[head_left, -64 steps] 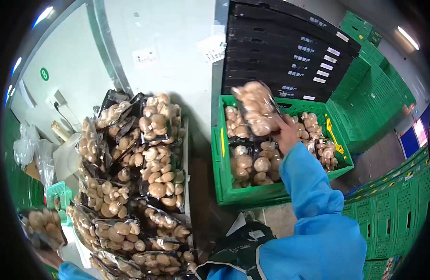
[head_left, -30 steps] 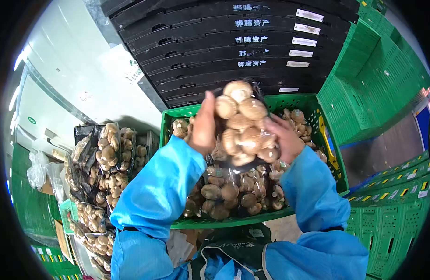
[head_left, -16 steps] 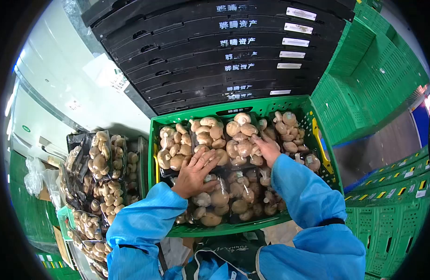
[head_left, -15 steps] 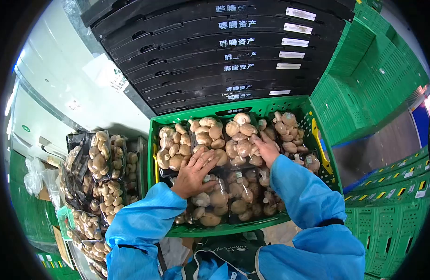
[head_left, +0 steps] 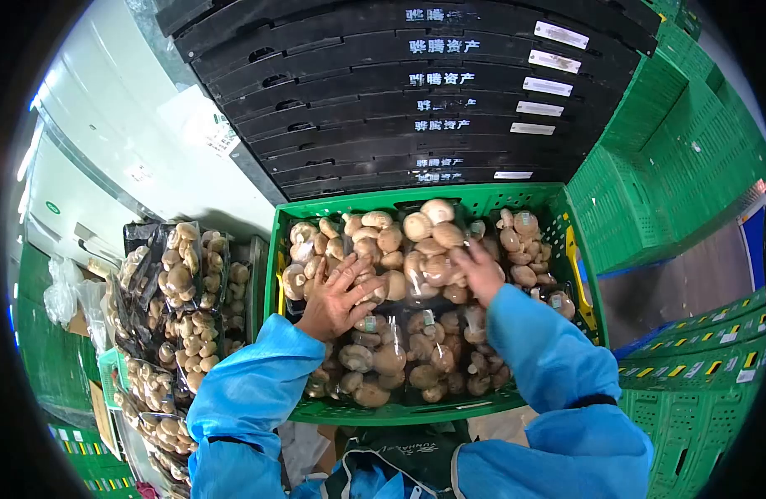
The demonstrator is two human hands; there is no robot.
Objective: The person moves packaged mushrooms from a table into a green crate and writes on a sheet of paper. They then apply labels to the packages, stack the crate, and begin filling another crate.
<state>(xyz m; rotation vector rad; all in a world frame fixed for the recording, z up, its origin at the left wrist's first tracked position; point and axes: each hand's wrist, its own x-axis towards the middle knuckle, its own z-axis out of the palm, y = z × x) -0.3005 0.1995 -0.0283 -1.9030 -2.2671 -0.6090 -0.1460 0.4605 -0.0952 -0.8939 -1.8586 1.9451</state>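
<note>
A green crate (head_left: 433,409) in front of me holds several film-wrapped packs of brown mushrooms. My left hand (head_left: 340,299) lies with fingers spread on the packs at the left of the middle, over the seam between the back and front rows. Fingers stretched out, my right hand (head_left: 481,276) rests on a pack of mushrooms (head_left: 433,258) in the back row; its fingertips are slightly blurred. Neither hand is wrapped around a pack. In the front row, a pack (head_left: 434,353) with a small label lies below and between my hands.
Folded black crates (head_left: 341,108) are stacked behind the green crate. More mushroom packs (head_left: 179,333) are piled on the left, near a white wall panel (head_left: 142,125). Green crates (head_left: 682,158) stand at the right, with further stacked ones (head_left: 691,399) lower down.
My left hand has shifted slightly left and its fingers are more spread. The right hand has moved slightly down on the back-row packs. The camera view has shifted a little.
</note>
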